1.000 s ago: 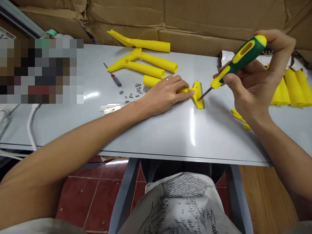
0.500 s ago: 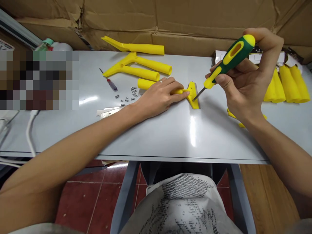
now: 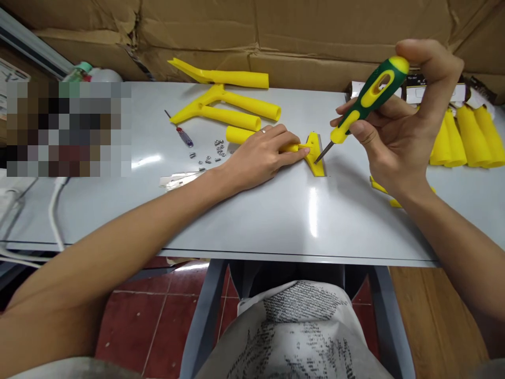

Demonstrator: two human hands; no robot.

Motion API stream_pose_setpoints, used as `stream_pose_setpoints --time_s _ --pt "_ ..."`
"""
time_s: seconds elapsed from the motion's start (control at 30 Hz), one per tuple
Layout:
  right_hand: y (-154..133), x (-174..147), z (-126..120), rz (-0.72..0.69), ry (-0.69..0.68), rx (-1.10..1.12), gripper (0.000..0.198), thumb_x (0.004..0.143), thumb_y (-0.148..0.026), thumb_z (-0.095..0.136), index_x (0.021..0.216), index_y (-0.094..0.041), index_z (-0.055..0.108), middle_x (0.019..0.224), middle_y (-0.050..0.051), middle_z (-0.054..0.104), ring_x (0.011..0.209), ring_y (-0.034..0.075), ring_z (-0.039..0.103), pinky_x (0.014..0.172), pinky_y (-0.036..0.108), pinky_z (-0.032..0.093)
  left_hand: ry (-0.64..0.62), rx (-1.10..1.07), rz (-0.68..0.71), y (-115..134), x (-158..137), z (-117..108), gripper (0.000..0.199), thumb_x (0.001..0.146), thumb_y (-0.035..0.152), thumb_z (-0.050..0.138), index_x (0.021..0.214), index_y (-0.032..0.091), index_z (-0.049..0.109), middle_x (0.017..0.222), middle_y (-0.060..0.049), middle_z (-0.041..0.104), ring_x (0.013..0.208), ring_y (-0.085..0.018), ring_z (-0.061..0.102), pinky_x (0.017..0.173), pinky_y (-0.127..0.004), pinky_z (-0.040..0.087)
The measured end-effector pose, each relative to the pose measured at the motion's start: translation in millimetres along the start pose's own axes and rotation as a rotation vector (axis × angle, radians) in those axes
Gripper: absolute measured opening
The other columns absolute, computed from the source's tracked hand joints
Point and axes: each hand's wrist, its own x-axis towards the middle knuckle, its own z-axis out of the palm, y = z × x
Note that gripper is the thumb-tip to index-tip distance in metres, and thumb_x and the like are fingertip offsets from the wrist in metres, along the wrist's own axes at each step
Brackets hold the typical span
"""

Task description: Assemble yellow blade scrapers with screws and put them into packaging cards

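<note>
Head view: screwdriver [image 3: 373,97] slanting down-left onto the scraper [image 3: 314,152].
The scraper lies on the table [image 3: 252,223], handle running left to right beneath the left hand [image 3: 266,158], head crosswise just past its fingertips; this hand, curled over the handle, is nearer. The right hand [image 3: 406,123], right of the head, has thumb and fingers closed around the screwdriver.
</note>
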Motion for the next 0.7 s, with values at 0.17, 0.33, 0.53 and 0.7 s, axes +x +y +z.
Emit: stream_pose_setpoints --time_s 0.17,0.33,0.53,0.7 --pt "-6.3 1.0 -8.9 0.090 -0.060 -0.045 0.074 0.093 -0.082 0.072 0.155 -0.060 0.038 0.174 -0.007 0.035 0.115 0.024 0.081 0.105 0.056 0.076 0.008 0.008 0.026 -1.5 -0.5 1.3 0.042 0.122 0.028 0.043 0.149 0.030 0.074 0.130 -0.011 0.076 0.114 -0.027 0.070 0.085 -0.041 0.057" --pt "-7.2 4.7 -10.8 0.080 -0.114 -0.024 0.078 0.091 -0.084 0.074 0.157 -0.062 0.038 0.177 -0.007 0.032 0.113 0.024 0.081 0.103 0.053 0.078 -0.012 -0.021 -0.006 0.4 0.9 2.2 0.043 0.122 0.031 0.040 0.147 0.030 0.075 0.131 -0.011 0.076 0.118 -0.029 0.070 0.087 -0.044 0.059" --pt "-2.6 8.5 -6.9 -0.045 -0.096 0.018 0.080 0.091 -0.081 0.081 0.159 -0.061 0.043 0.171 -0.005 0.037 0.113 0.021 0.083 0.096 0.046 0.080 0.007 -0.018 0.009 -0.7 1.9 5.7 0.043 0.123 0.032 0.038 0.146 0.028 0.075 0.128 -0.011 0.074 0.116 -0.029 0.069 0.088 -0.044 0.058" --pt "20.5 14.3 -2.1 -0.243 -0.056 -0.062 0.101 0.078 -0.093 0.083 0.162 -0.055 0.040 0.163 -0.004 0.045 0.100 0.012 0.081 0.080 0.032 0.075 -0.021 -0.008 0.016 -0.7 1.6 6.4 0.049 0.124 0.031 0.031 0.151 0.027 0.072 0.131 -0.012 0.072 0.121 -0.029 0.067 0.093 -0.045 0.057"
